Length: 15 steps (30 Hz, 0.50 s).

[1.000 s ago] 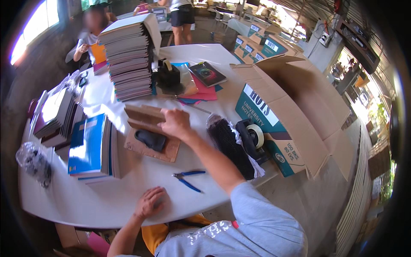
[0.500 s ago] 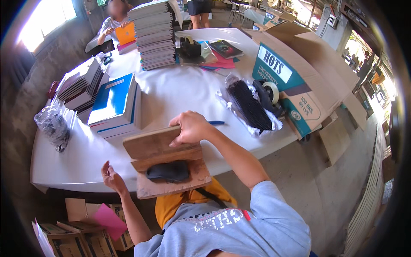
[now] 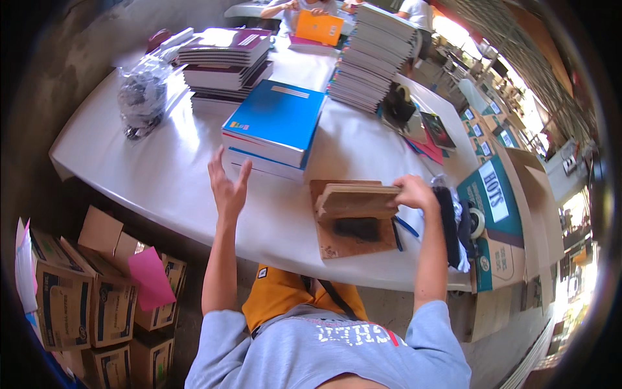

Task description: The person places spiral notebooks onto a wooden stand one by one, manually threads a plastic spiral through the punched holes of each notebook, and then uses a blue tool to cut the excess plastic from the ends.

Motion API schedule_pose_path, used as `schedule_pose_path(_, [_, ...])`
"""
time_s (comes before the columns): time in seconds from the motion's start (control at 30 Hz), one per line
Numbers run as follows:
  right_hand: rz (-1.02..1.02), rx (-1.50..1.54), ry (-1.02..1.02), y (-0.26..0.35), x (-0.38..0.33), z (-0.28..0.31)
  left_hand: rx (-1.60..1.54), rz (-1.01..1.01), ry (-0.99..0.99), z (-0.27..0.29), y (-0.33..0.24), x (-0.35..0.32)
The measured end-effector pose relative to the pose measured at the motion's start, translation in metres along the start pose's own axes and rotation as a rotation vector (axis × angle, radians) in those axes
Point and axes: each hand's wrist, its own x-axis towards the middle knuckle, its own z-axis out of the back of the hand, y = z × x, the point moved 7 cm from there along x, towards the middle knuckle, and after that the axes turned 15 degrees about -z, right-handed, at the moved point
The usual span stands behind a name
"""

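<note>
Brown board (image 3: pixel 356 202) sits pinched in right fingers (image 3: pixel 407 185), left fingers (image 3: pixel 218 170) spread.

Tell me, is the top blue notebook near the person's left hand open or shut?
Shut: the blue notebook lies with its cover flat on top and just white page edges showing at its near side.
</note>
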Motion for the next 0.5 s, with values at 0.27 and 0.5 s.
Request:
schedule_pose_path(0.27, [0.151,0.907,0.296,0.112,0.024,0.06,-0.263,0.345,0.263,-0.037,0.114,0.094])
schedule_pose_path(0.5, [-0.203,1.297,0.657,0.155,0.132,-0.011,0.265,0.022,0.462,-0.072,0.043,0.064])
